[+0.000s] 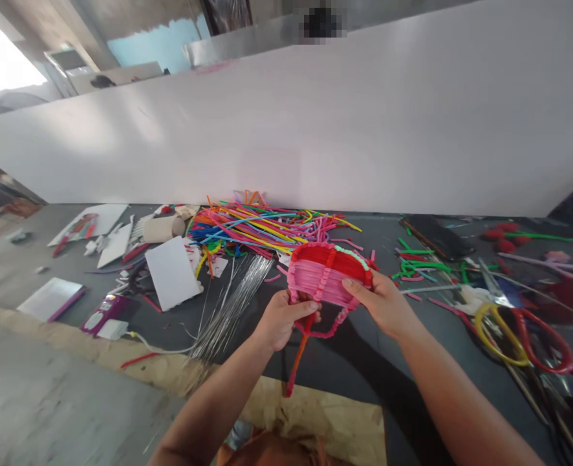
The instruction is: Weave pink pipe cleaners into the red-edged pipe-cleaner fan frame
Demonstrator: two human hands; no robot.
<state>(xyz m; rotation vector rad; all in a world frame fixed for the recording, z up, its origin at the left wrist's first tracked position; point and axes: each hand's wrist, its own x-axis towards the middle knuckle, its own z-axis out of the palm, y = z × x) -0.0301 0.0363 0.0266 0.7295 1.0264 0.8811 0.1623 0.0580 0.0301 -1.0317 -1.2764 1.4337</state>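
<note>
Between my hands, above the dark tabletop, is a pipe-cleaner craft piece (310,278), a frame wound with red and pink strands. Mint green shows along its upper right edge. An orange and red stem (299,366) hangs down from its lower left. My left hand (284,317) pinches the lower left part, thumb near the foot of the middle rib. With the thumb on the pink winding, my right hand (381,301) grips the right edge. The fingers behind the piece are mostly hidden.
Colourful pipe cleaners (262,226) lie piled at the back, with thin metal wires (231,317) in front. Scissors with yellow and red handles (524,336) lie at right near green pieces (415,262). Left are a white card (172,272) and a purple device (105,314). A white panel (364,129) stands behind.
</note>
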